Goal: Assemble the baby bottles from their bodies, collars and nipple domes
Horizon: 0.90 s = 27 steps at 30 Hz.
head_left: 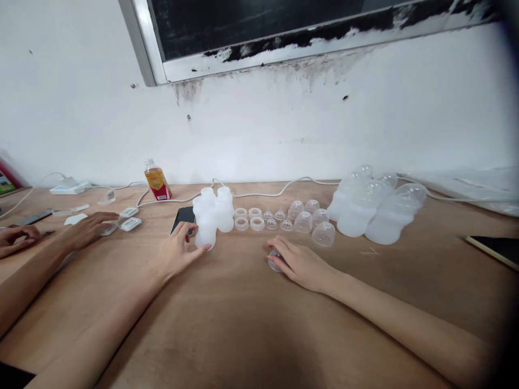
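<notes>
My left hand is at the front white bottle body, its thumb against the base and its fingers curled at the left side. More white bottle bodies stand upright close behind. On the table, my right hand closes its thumb and fingers on a clear silicone nipple, partly hidden under them. Between the hands, farther back, are several white screw rings in rows. To their right come clear nipples, then clear dome caps.
Several capped bottles stand grouped at the right. A phone lies behind my left hand, near a drink bottle. White cable runs along the wall. Another person's hands work at the left. A dark tablet-like object lies far right.
</notes>
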Motion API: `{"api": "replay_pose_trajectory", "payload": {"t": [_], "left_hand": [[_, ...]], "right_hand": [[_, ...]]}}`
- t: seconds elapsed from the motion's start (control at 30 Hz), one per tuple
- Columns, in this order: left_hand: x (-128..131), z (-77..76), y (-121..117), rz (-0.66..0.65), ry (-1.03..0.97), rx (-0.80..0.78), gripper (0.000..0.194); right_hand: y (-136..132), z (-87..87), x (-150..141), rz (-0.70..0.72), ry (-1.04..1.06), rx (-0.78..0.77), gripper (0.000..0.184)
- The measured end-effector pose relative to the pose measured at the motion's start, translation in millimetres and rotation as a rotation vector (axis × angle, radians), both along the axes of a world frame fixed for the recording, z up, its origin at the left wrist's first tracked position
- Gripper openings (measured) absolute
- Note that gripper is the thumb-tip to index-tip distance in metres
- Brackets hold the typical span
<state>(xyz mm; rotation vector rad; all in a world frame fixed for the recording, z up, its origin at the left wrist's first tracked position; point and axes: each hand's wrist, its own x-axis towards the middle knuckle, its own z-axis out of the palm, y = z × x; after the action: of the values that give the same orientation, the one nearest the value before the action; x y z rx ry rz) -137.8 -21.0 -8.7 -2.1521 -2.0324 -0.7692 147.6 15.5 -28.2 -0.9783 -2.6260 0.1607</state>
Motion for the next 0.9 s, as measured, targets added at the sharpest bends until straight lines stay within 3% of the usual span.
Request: {"api": "replay_pose_trajectory", "payload": {"t": [0.07,0.23,0.33,0.6,0.7,0.8,0.83,0.9], "left_hand": [[4.0,-2.0,2.4,0.005,-0.030,-0.010,0.052],[2.3,-2.5,5.9,0.055,-0.057,-0.151,0.038],[-6.4,0.4,6.4,0.114,-0.059,-0.213,0.040],[-16.0,-9.3,15.4,0.146,-0.064,-0.213,0.041],[-15.1,-12.8,14.4,0.099,-0.129,-0.087,0.050],[-2.9,-6.4,2.1,0.080,-0.118,0.282,0.061],[5.6,-2.9,-3.5,0.037,-0.090,0.393,0.057],[29.5,3.2,-12.7,-0.181,-0.014,0.415,0.040]], "right_hand": [[0.2,0.0,0.0,-0.002,0.006,0.004,0.023],[-0.7,-0.4,-0.2,-0.004,0.011,0.010,0.022],[-1.8,-0.1,-0.3,-0.016,0.006,0.026,0.023],[-0.2,11.1,2.3,-0.164,-0.166,-0.020,0.030],[1.6,14.2,2.5,-0.140,-0.198,-0.045,0.026],[2.6,13.9,-0.6,-0.144,-0.223,0.001,0.024],[3.0,13.2,-2.6,-0.156,-0.235,0.020,0.023],[4.5,11.1,-7.8,-0.177,-0.248,0.051,0.022]]}}
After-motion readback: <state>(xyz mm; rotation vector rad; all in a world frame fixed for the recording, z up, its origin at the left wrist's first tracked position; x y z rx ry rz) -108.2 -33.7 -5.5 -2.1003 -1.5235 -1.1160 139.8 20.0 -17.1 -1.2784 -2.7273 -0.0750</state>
